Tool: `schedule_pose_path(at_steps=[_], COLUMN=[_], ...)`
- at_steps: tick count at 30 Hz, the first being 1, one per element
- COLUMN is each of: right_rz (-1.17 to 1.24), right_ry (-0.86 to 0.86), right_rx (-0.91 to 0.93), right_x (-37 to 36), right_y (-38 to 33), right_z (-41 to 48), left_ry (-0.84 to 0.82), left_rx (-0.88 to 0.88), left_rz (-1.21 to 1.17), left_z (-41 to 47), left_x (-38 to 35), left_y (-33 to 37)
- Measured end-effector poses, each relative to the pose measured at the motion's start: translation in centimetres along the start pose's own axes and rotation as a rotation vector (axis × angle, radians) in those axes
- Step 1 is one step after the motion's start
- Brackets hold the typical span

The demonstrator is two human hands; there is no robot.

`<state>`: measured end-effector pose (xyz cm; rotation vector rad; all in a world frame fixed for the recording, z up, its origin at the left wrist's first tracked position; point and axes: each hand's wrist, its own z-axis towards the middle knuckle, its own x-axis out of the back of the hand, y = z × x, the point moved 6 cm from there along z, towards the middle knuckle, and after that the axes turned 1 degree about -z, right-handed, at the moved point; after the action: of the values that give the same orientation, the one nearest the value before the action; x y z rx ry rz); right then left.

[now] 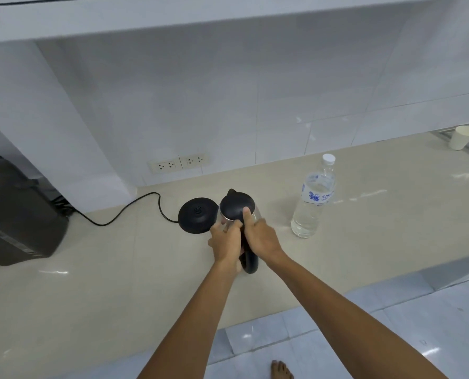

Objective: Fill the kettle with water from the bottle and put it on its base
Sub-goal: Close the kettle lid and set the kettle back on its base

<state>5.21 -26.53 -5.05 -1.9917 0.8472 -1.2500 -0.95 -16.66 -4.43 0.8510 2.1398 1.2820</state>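
Note:
A kettle [234, 205] with a black lid and clear body stands on the counter, just right of its round black base [196, 218]. My right hand [260, 236] grips the black handle, thumb pressed on the lid's rear edge. Against the kettle's left side, my left hand [225, 239] holds the body. The lid is down. A clear water bottle [314, 198] with a white cap and blue label stands upright to the right, apart from both hands.
The base's black cord [124, 214] runs left toward a black appliance [14, 212]. Two wall sockets [180, 162] sit behind. A white paper cup [463, 137] stands far right. The counter's front edge [323, 296] runs diagonally; tiled floor and a bare foot lie below.

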Motion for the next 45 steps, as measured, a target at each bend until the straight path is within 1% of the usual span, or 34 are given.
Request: schedule_pose_path(at_steps=[1, 3, 6, 8, 10, 12, 15, 16, 18, 20, 22, 24, 28, 33, 40, 45], right_rz=[0.004, 0.009, 0.115, 0.189, 0.240, 0.252, 0.205, 0.194, 0.265, 0.287, 0.268, 0.274, 0.311, 0.292, 0.238, 0.196], right_ry=[-0.037, -0.044, -0.028, 0.021, 0.128, 0.248, 0.319, 0.323, 0.318, 0.287, 0.233, 0.162, 0.002, -0.144, -0.271, -0.352], right_rx=[-0.030, -0.048, -0.017, -0.006, -0.009, -0.008, 0.033, 0.044, 0.055, 0.111, 0.196, 0.243, 0.283, 0.290, 0.306, 0.326], right_x=[-0.4, -0.9, -1.2, -1.0, -0.3, 1.0, 2.8, 3.2, 3.8, 4.2, 4.5, 4.5, 2.8, -0.7, -4.6, -6.4], right_y=[0.6, 1.7, 2.4, 2.7, 3.2, 3.4, 2.7, 2.3, 1.5, -0.8, -4.2, -7.5, -12.4, -15.4, -16.0, -15.5], right_z=[-0.3, -0.5, -0.6, -0.5, -0.1, 0.5, 2.3, 3.1, 5.3, 7.9, 10.2, 12.5, 16.4, 21.3, 25.2, 26.5], left_ry=[0.024, 0.057, 0.033, 0.027, 0.013, -0.088, -0.235, -0.243, -0.226, -0.203, -0.187, -0.164, -0.083, 0.000, 0.111, 0.219], left_rx=[0.002, 0.014, 0.005, -0.020, -0.047, -0.084, -0.083, -0.069, -0.084, -0.176, -0.278, -0.351, -0.395, -0.377, -0.325, -0.215], left_rz=[0.005, 0.079, 0.338, 0.534, 0.625, 0.634, 0.566, 0.535, 0.464, 0.449, 0.437, 0.420, 0.450, 0.423, 0.377, 0.328], left_z=[0.1, 0.5, 2.1, 3.7, 5.5, 7.1, 8.0, 8.6, 9.9, 10.9, 11.4, 12.1, 15.0, 17.6, 19.4, 19.2], left_x=[-0.1, 0.1, 0.7, 1.5, 2.3, 2.3, 1.9, 1.9, 2.0, 2.3, 2.5, 2.9, 4.4, 6.0, 7.6, 9.0], left_y=[-0.1, -0.3, -0.2, 0.5, 1.1, 1.3, 1.6, 1.5, 1.9, 3.8, 6.6, 9.2, 12.1, 12.7, 10.8, 9.0])
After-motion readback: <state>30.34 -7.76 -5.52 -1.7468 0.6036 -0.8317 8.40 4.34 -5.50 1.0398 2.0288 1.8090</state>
